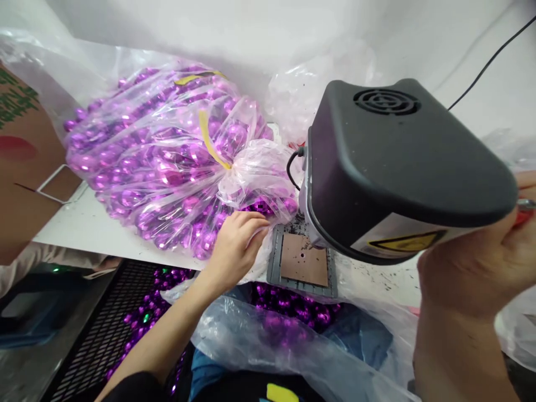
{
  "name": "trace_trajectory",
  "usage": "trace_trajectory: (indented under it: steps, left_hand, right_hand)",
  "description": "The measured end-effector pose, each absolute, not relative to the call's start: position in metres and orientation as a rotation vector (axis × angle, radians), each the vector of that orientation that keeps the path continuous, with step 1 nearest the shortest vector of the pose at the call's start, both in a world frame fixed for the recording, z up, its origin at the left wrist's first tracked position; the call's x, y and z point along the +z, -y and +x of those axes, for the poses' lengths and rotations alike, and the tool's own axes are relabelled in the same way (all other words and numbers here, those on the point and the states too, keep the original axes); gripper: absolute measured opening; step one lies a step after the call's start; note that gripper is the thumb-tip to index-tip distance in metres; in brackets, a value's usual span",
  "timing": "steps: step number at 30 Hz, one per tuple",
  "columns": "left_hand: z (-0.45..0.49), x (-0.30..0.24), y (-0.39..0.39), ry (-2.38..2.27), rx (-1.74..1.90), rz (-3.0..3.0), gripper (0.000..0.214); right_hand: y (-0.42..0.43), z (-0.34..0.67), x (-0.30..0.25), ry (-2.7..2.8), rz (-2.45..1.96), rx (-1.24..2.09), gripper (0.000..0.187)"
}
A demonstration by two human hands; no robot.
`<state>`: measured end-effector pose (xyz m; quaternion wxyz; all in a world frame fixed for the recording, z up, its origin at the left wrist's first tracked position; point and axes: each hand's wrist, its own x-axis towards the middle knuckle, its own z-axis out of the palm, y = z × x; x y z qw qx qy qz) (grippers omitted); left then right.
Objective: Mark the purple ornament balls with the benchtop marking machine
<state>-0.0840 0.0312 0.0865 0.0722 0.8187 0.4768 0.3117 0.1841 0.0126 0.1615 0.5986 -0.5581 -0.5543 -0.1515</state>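
A big clear plastic bag (167, 162) full of shiny purple balls lies on the white table (84, 229). My left hand (237, 240) reaches into the bag's open mouth, fingers curled among the balls; what it grips is hidden. My right hand (473, 262) is closed at the right, under the black machine head (397, 167), with a small red thing showing at its fingertips. Below the machine head lies a grey base plate with a brown pad (304, 267).
A second plastic bag of purple balls (288, 318) sits in my lap below the table edge. More purple balls lie on a black mesh tray (125, 324) at lower left. A cardboard box (25, 167) stands at the left. A black cable (486, 64) runs up the wall.
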Motion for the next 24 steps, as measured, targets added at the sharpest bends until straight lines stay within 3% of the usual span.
trace_trajectory:
  steps: [5,10,15,20,24]
  left_hand:
    - [-0.068,0.050,-0.084,-1.767,0.530,2.744,0.043]
    - [-0.070,0.047,-0.100,-1.727,0.650,2.652,0.035]
    - [-0.083,0.067,-0.050,-1.326,0.979,1.964,0.049]
    - [-0.083,0.054,-0.010,-0.932,0.818,1.229,0.050]
    - [-0.068,0.033,-0.009,-0.962,0.712,1.192,0.049]
  right_hand:
    - [-0.018,0.183,0.169,1.261,-1.280,-0.263,0.051]
    - [-0.026,0.183,0.172,1.268,-1.266,-0.165,0.040]
    - [-0.033,0.187,0.172,1.284,-1.327,-0.197,0.037]
    - [-0.037,0.186,0.171,1.268,-1.307,-0.193,0.037]
    - [-0.035,0.184,0.172,1.271,-1.270,-0.157,0.034]
